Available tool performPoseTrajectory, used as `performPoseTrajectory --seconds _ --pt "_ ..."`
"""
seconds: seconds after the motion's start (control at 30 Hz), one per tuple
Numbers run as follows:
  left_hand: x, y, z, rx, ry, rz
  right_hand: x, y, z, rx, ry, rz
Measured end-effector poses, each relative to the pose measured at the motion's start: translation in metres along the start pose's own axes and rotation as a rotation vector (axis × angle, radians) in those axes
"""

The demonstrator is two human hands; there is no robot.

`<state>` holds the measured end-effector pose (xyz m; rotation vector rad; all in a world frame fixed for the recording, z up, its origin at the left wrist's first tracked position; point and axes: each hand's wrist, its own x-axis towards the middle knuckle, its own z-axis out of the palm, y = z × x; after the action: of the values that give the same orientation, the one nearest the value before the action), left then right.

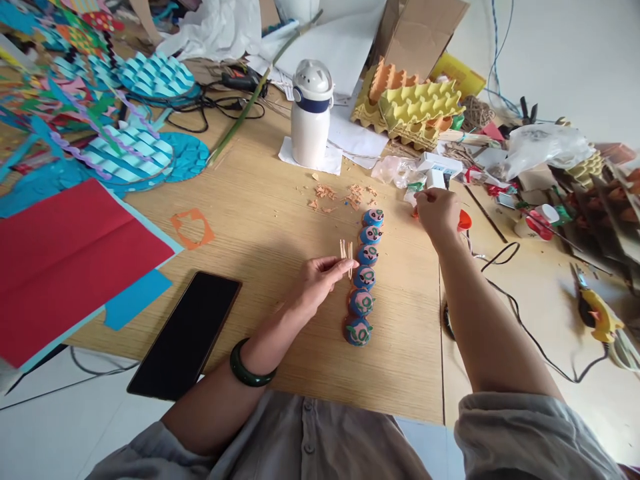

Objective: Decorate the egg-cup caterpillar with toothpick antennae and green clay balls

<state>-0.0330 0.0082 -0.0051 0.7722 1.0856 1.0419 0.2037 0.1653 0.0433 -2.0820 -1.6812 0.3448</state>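
Note:
My left hand (323, 277) is closed in a pinch on several thin wooden sticks that look like toothpicks (346, 250). Right beside its fingertips runs a row of blue egg-carton cups (367, 277), topped with pink, green and dark decorations. My right hand (440, 210) is reached out beyond the far end of the row, its fingers bent closed. Whatever it pinches, if anything, is hidden from me. Next to it lies a small orange-red round object (465, 220), partly covered by the hand. Small clear plastic wrappings (397, 171) lie just behind that hand.
A white bottle (310, 120) stands behind orange scraps (325, 192). Yellow egg trays (420, 107) are stacked at the back. A black phone (187, 333) and red sheet (75, 260) lie left. On the right are a yellow glue gun (600, 317) and cable (533, 343).

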Motion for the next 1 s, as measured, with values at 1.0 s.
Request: performPoseTrajectory --seconds 1.0 --pt "-0.012 0.011 0.008 0.051 -0.151 0.007 -0.176 -0.034 0.009 0.9 -0.297 -0.07"
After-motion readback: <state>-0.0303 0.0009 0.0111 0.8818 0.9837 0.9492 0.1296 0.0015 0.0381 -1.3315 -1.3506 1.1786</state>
